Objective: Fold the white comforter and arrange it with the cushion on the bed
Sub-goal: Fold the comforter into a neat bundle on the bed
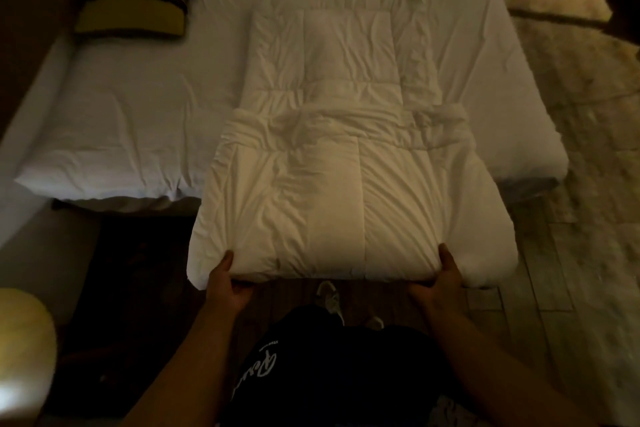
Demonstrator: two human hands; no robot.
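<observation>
Hands (227, 282) (441, 279) grip folded comforter (346, 184); cushion (138, 7) apart

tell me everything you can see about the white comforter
The white comforter is a puffy, quilted cover with stitched seams and many creases, soft fabric by its look. It lies folded into a long strip across the bed, its near end overhanging the mattress edge. The left hand and right hand grip that near edge, thumbs on top. It lies apart from the striped cushion at the far left.
</observation>
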